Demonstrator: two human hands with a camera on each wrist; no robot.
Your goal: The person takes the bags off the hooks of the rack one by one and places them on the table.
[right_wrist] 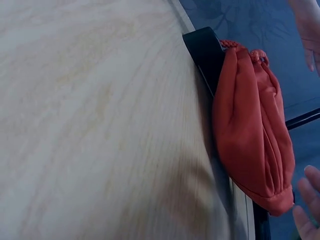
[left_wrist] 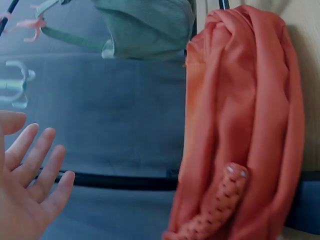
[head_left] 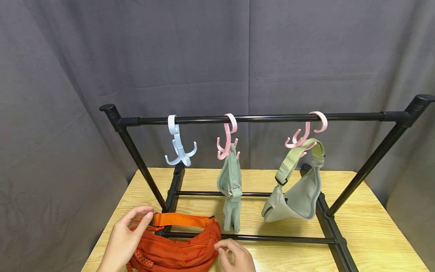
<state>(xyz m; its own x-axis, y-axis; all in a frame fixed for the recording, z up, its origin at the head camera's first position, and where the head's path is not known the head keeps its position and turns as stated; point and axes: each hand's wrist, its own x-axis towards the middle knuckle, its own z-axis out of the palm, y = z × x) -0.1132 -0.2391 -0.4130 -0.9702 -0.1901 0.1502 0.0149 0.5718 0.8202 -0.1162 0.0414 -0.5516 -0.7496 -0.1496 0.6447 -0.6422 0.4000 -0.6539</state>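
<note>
An orange-red waist bag (head_left: 176, 245) with an orange strap (head_left: 183, 219) and a braided cord pull (left_wrist: 220, 205) lies at the front left of the table. Over the strap's left end is my left hand (head_left: 125, 238); the left wrist view shows its fingers spread, with nothing gripped. Beside the bag's right end, my right hand (head_left: 236, 255) has loosely bent fingers. In the right wrist view these fingers (right_wrist: 311, 192) are close to the bag's tip; whether they touch it I cannot tell.
A black rack's top bar (head_left: 265, 118) carries a blue hook (head_left: 180, 151) and two pink hooks, the middle one (head_left: 225, 145) holding a green bag (head_left: 233, 189), the right one (head_left: 299, 141) a grey-green bag (head_left: 299, 200). A lower bar (head_left: 272, 238) crosses behind the waist bag.
</note>
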